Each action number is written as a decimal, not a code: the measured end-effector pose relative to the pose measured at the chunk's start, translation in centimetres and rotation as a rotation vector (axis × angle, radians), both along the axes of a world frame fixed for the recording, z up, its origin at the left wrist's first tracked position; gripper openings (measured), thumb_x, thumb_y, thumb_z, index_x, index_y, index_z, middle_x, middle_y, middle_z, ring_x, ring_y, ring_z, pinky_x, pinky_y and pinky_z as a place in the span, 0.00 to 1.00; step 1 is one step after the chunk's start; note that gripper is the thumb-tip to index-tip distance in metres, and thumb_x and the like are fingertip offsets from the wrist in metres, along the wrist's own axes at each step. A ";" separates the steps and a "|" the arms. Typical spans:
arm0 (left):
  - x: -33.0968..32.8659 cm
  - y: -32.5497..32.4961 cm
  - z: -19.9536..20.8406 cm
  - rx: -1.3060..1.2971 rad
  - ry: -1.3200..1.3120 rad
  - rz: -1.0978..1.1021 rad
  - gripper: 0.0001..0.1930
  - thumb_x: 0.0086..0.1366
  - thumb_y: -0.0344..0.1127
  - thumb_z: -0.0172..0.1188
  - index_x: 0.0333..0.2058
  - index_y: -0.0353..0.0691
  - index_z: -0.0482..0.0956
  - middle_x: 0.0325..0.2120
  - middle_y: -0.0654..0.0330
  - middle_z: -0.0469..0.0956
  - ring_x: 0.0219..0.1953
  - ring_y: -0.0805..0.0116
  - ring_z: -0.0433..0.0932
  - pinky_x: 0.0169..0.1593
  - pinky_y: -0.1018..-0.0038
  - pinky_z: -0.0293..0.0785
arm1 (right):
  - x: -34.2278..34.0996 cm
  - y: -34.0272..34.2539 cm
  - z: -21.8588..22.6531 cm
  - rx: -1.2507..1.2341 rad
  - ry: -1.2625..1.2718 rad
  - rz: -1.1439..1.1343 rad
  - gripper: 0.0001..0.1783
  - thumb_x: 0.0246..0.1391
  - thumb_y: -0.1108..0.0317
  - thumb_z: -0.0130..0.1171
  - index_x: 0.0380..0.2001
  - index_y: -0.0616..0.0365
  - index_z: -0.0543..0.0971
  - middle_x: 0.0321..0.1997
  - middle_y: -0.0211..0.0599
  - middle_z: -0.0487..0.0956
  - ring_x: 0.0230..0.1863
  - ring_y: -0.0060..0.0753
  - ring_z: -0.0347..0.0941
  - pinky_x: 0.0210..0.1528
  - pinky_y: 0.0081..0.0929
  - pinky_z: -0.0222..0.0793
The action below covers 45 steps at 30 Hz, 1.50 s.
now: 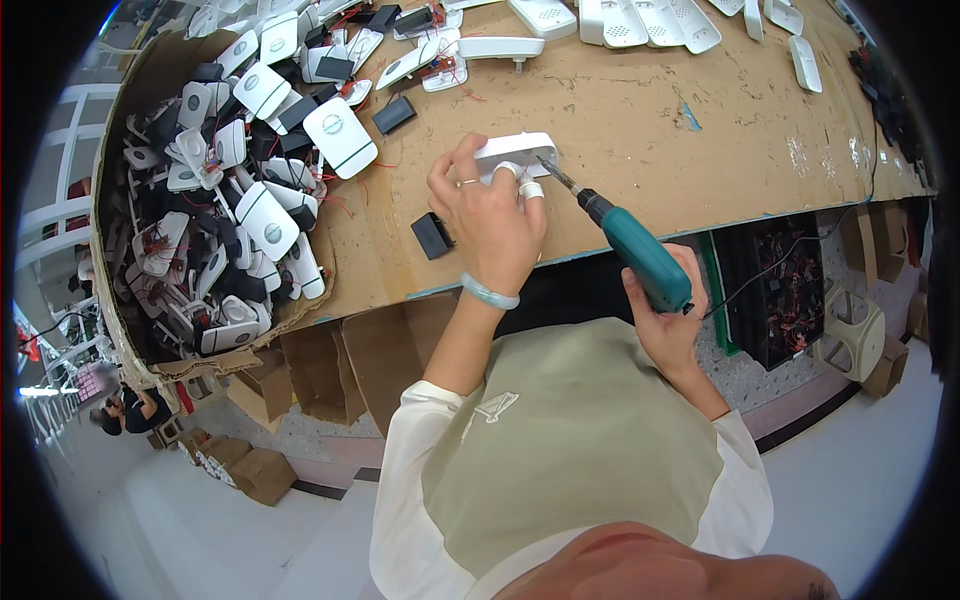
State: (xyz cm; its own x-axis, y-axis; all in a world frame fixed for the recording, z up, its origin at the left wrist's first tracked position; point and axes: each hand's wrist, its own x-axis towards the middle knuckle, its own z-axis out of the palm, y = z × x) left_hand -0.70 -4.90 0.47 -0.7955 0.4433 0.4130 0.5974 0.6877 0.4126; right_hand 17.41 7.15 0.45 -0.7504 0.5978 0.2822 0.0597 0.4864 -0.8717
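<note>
My left hand [492,205] is closed on a white plastic housing [530,147], pressing it on the cardboard-covered table. White covers wrap some of its fingertips. In my right hand [668,305] is a teal electric screwdriver [640,250], its cord trailing off to the right. The bit [557,174] points up and left, its tip at the right part of the housing. Whether it sits on a screw is too small to tell. A black rectangular block [432,236] lies just left of my left wrist, and a second black block [394,115] lies farther back.
A large cardboard box [110,215] at the left overflows with white housings, black blocks and red wires. Several white shells [625,25] stand along the far side. Below the table's right edge are a black crate [765,290] of wired parts and a plastic stool [852,335].
</note>
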 end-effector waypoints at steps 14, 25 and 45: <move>-1.1 -0.6 1.5 -0.070 -0.129 -0.060 0.08 0.48 0.26 0.62 0.28 0.27 0.82 0.54 0.42 0.68 0.62 0.38 0.56 0.65 0.46 0.54 | -1.2 0.4 -0.3 -0.079 0.003 -0.012 0.12 0.51 0.75 0.71 0.37 0.65 0.80 0.39 0.43 0.78 0.39 0.40 0.75 0.42 0.29 0.72; 2.8 -4.2 -0.6 1.070 -0.580 -0.048 0.06 0.74 0.26 0.54 0.47 0.36 0.76 0.36 0.59 0.81 0.34 0.76 0.77 0.42 0.76 0.76 | 1.7 1.4 0.4 -0.225 0.020 -0.076 0.14 0.54 0.73 0.71 0.42 0.65 0.80 0.42 0.37 0.77 0.40 0.31 0.73 0.43 0.26 0.70; -6.6 -2.0 -0.9 0.051 -0.360 -0.148 0.10 0.56 0.33 0.68 0.36 0.37 0.85 0.30 0.57 0.76 0.27 0.64 0.77 0.32 0.67 0.73 | 1.3 1.3 0.6 -0.246 0.102 -0.055 0.16 0.56 0.75 0.69 0.45 0.64 0.76 0.42 0.31 0.71 0.41 0.24 0.67 0.43 0.21 0.66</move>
State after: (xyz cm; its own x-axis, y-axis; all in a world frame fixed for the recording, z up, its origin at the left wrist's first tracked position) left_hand -7.33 -6.93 -0.39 -0.8228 0.5499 0.1438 0.4992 0.5782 0.6454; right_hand 18.67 8.40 1.03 -0.6897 0.6970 0.1962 -0.0143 0.2578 -0.9661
